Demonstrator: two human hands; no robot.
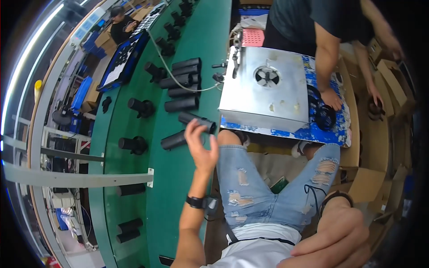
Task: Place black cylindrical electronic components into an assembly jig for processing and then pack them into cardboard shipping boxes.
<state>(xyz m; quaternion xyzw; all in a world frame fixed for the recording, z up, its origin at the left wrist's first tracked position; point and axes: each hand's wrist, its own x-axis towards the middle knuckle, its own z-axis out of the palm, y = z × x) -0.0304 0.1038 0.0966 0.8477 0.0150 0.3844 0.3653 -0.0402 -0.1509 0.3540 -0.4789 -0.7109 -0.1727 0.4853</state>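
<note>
My left hand reaches over the green bench with fingers apart, holding nothing. Its fingertips overlap a black tube; whether they touch it I cannot tell. Another black tube lies beside the hand, and several more black tubes lie farther along. My right hand is curled, large and close, at the lower right. A dark curved rim shows past its fingers, the rest being hidden. A thin black cable loops close by.
A metal box with a round fan opening stands ahead. Beside it, a co-worker's hand rests near black round parts. Black flanged parts line the green bench. A grey metal bar crosses at left; cardboard boxes stand right.
</note>
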